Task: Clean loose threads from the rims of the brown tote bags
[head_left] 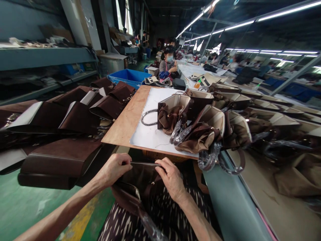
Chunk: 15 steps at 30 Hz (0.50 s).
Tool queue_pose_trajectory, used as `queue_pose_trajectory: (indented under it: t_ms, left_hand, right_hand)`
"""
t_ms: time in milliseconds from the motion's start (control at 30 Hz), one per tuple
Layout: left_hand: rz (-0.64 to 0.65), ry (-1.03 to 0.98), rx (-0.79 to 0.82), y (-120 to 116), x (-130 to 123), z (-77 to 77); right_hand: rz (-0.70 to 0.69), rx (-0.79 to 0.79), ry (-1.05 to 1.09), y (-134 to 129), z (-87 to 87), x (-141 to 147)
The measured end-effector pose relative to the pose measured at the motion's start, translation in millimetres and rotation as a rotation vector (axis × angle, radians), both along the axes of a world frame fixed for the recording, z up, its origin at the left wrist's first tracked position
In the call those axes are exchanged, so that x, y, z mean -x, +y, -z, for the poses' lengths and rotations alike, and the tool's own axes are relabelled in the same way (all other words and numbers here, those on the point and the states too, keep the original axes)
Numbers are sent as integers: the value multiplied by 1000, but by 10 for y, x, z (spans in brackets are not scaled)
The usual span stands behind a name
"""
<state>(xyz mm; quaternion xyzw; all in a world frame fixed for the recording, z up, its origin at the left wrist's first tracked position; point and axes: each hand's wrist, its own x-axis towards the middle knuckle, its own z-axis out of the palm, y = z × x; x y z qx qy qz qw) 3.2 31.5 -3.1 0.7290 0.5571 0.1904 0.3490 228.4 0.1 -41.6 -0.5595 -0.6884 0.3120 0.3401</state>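
Note:
A dark brown handbag [144, 179] rests on my lap, its upper edge stretched level between my two hands. My left hand [116, 169] pinches the left end of that edge between thumb and fingers. At the other end, my right hand [172, 175] grips the same edge with curled fingers. A plastic-wrapped handle [149, 222] hangs from the bag toward me over the patterned cloth [175, 219] on my legs. Part of the bag's inside shows below the edge, along with a small metal fitting; its far side is hidden.
A wooden board [125, 120] with white paper [147, 134] lies ahead, carrying open brown bags [173, 113]. More bags fill the bench at right. Dark brown bag pieces [60, 160] are piled at left. Beyond are a blue bin [130, 77] and a seated co-worker [168, 68].

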Motion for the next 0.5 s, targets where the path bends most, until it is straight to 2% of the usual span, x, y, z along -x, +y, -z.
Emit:
queue_pose_trajectory:
  t_ms: [200,500]
  left_hand:
    - [-28,31,1,-6,-4,25]
    - [16,28,4,6,-10,64]
  right_hand:
    - [-2,-51,-68,8,35,42]
    - [38,89,159,106,-20,84]
